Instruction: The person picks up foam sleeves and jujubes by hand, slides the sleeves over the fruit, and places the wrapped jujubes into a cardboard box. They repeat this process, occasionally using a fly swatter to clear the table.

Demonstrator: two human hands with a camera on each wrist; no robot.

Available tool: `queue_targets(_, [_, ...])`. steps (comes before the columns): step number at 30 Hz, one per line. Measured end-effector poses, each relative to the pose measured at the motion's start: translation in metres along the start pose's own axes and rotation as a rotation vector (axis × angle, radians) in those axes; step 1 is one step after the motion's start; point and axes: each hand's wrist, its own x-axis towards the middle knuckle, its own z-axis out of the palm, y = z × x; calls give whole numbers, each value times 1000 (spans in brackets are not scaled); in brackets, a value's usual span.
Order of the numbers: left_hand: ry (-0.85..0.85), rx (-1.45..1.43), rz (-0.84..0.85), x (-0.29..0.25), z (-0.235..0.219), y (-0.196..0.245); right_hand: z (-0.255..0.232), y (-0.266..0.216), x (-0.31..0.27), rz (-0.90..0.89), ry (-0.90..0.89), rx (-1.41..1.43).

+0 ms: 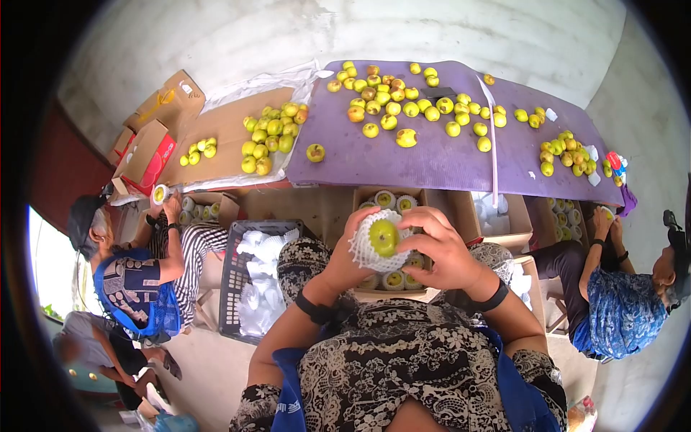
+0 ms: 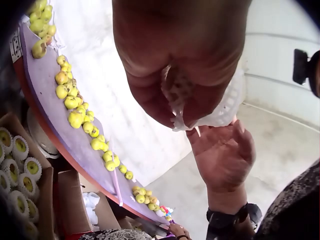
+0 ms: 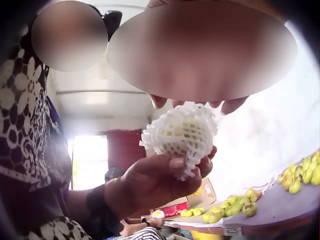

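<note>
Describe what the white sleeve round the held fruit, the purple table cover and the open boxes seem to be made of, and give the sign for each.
White sleeve: soft foam netting, matte; its open mesh stretches round the fruit.
Purple table cover: probably thin foam or plastic sheet, dull; it lies flat without cloth folds.
Open boxes: brown cardboard, matte; folded flaps show.

Both my forearms are raised in front of my chest, elbows bent, a black band on each wrist. My left hand (image 1: 344, 258) cups from below, fingers curled in a grip. My right hand (image 1: 445, 248) arches over from the other side, fingertips (image 3: 165, 101) pressing in.
</note>
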Motion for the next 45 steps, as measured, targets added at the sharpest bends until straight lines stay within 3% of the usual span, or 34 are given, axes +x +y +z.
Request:
queue_targets(5, [47, 128, -43, 4, 7, 8, 10, 11, -5, -138, 8, -170])
queue_targets(6, [47, 128, -43, 3, 10, 7, 15, 12, -7, -164, 111, -266])
queue_targets(7, [70, 22, -86, 2, 13, 6, 19, 13, -8, -190, 214, -361])
queue_targets(10, [114, -195, -166, 0, 21, -3, 27, 21, -9, -312, 279, -489])
queue_targets(17, [166, -434, -347, -1, 20, -14, 32, 23, -13, -321, 217, -517])
queue_targets(22, [199, -393, -268, -1, 24, -31, 34, 9, 3, -85, 224, -335])
queue_targets(30, [205, -345, -280, -3, 24, -30, 40, 23, -8, -225, 211, -550])
queue_targets(35, [280, -621, -431, -6, 25, -18, 44, 18, -8, -239, 198, -456])
queue_targets(38, [255, -427, -326, -7, 21, -22, 35, 19, -12, -236, 233, -338])
queue_targets(41, [232, -174, -207, -7, 20, -37, 25, 17, -11, -85, 283, -254])
queue_targets(43, [230, -86, -194, -8, 21, -26, 23, 15, -8, 112, 56, -171])
queue_targets(45, [228, 6, -180, -6, 19, -19, 16, 10, -2, 100, 87, -170])
